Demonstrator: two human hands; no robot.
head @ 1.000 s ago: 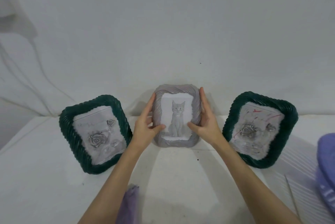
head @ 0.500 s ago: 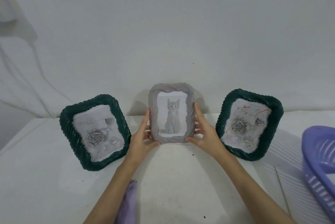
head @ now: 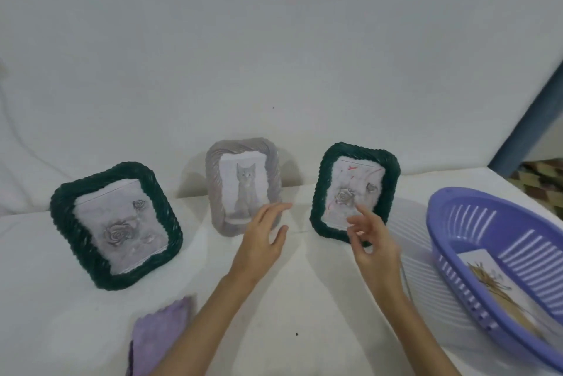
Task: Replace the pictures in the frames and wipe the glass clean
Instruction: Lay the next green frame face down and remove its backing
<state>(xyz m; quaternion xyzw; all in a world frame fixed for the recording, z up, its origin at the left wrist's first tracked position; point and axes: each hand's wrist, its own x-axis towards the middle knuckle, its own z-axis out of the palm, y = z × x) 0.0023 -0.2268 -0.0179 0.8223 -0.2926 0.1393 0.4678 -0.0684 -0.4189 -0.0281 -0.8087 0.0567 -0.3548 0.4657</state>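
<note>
Three frames stand on the white table against the wall. At the left is a dark green frame (head: pixel 115 232) with a rose picture. The middle grey frame (head: pixel 242 189) holds a cat picture. Red marks smear the glass of the right dark green frame (head: pixel 355 192), which also shows a rose. My left hand (head: pixel 263 241) hovers with straight fingers just in front of the grey frame's lower right corner, holding nothing. My right hand (head: pixel 370 238) is in front of the right green frame's lower part, fingers loosely spread and empty. A purple cloth (head: pixel 158 336) lies near the front edge.
A purple slatted plastic basket (head: pixel 475 223) sits at the right with a picture of dried stems (head: pixel 490 281) inside. A ribbed white sheet (head: pixel 426 269) lies under and beside it. The white wall (head: pixel 274 55) rises right behind the frames.
Both hands have let go of the grey cat frame, which now stands alone. They have shifted right, the right hand now before the right green frame. The view swung right, showing more basket.
</note>
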